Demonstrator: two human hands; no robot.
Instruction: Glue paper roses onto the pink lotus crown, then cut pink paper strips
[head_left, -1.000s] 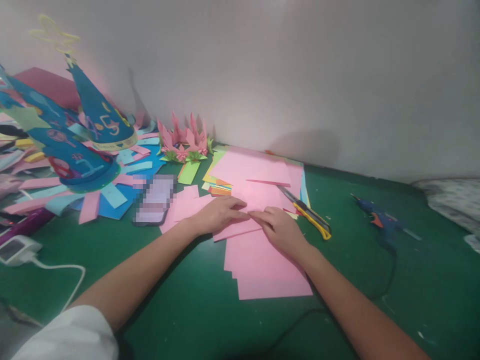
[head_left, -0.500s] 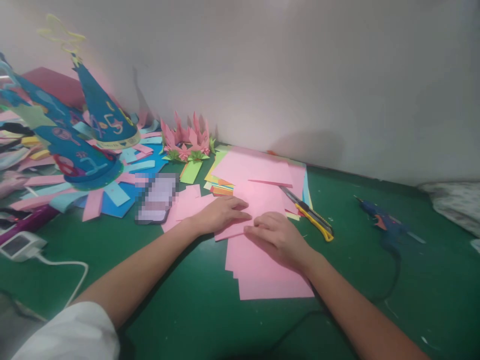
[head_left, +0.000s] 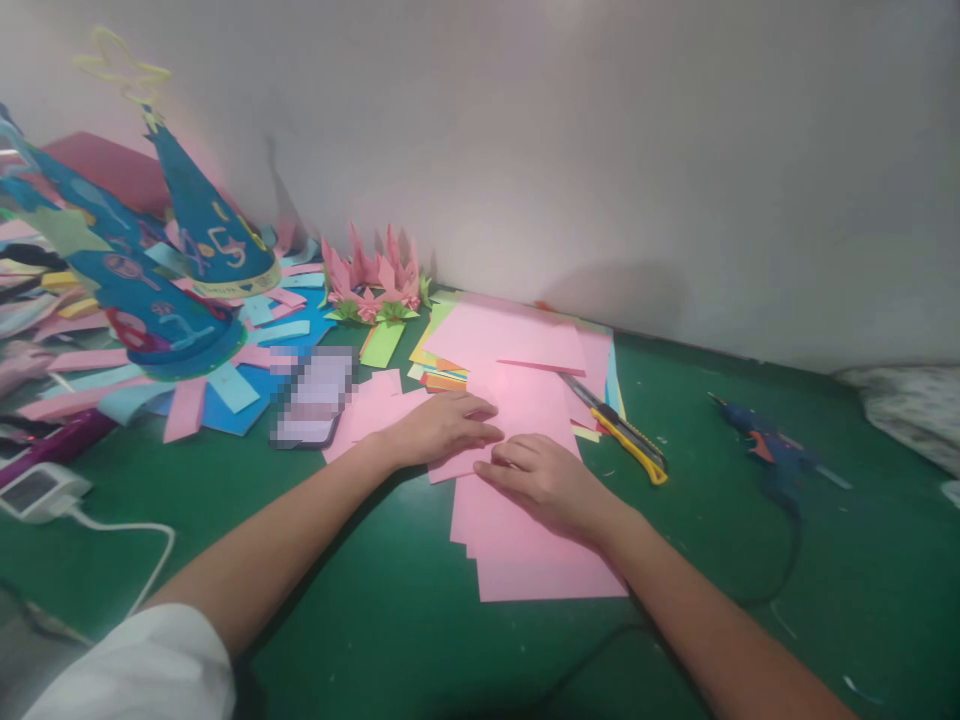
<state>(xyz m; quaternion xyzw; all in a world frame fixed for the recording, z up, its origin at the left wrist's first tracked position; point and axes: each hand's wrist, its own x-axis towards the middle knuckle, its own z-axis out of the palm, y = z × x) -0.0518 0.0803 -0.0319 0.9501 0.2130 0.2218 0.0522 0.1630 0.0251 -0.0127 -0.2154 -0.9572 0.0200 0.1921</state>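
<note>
A folded pink paper [head_left: 456,466] lies across other pink sheets [head_left: 544,570] on the green table. My left hand [head_left: 444,428] rests flat on it, fingers stretched to the right and slightly apart. Just to the right, my right hand [head_left: 541,478] touches the lower folded edge, its index finger extended to the left and the other fingers bent. Neither hand lifts the paper. Behind the hands lies a stack of pink and coloured paper [head_left: 510,335]. A yellow utility knife [head_left: 630,440] lies right of the stack.
A phone [head_left: 315,398] lies left of the papers. Blue cone hats [head_left: 214,225] and a pink paper crown [head_left: 375,275] stand at the back left. A blue glue gun [head_left: 776,450] with a cable lies at the right. A white device [head_left: 45,492] sits at the left edge.
My right hand has slid slightly left and toward me along the folded edge. My left hand has stayed in place on the paper.
</note>
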